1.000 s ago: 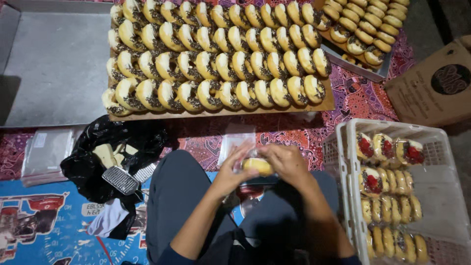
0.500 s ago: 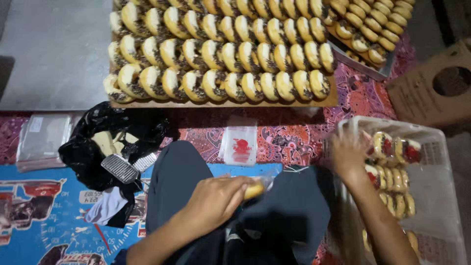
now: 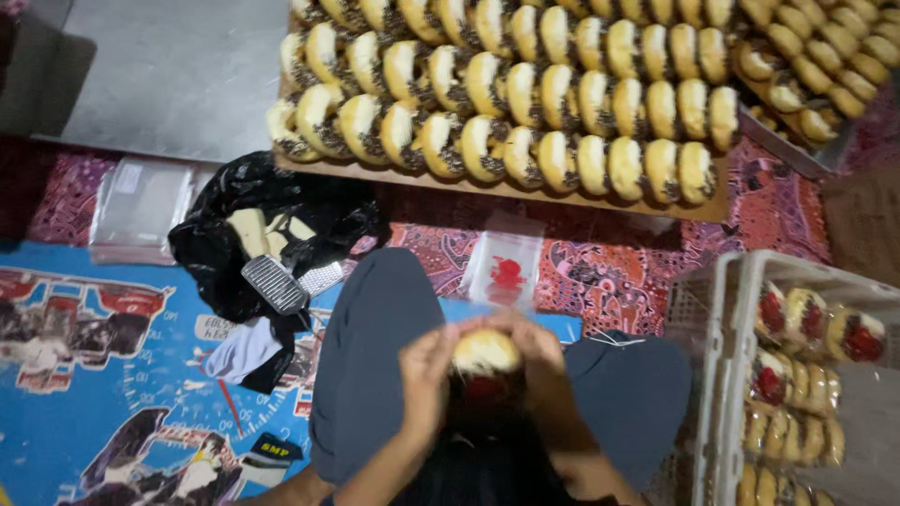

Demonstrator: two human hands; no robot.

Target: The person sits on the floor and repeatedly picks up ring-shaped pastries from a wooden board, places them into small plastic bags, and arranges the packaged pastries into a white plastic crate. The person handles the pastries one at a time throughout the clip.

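- Clear plastic bags (image 3: 139, 199) lie stacked far left, beside a black bag (image 3: 246, 225).
- Left hand (image 3: 427, 375) curls closed around the bun (image 3: 486, 352), held over the lap.
- Right hand (image 3: 536, 361) grips the same bun, seemingly easing it into a wrapper (image 3: 480, 388); next calls for steady seating.
- White crate (image 3: 741, 309) at right holds packed buns.

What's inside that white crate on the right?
The white crate holds rows of bagged round pastries, some showing red labels. Lower rows run out of frame, and anything beneath the pastries is covered.
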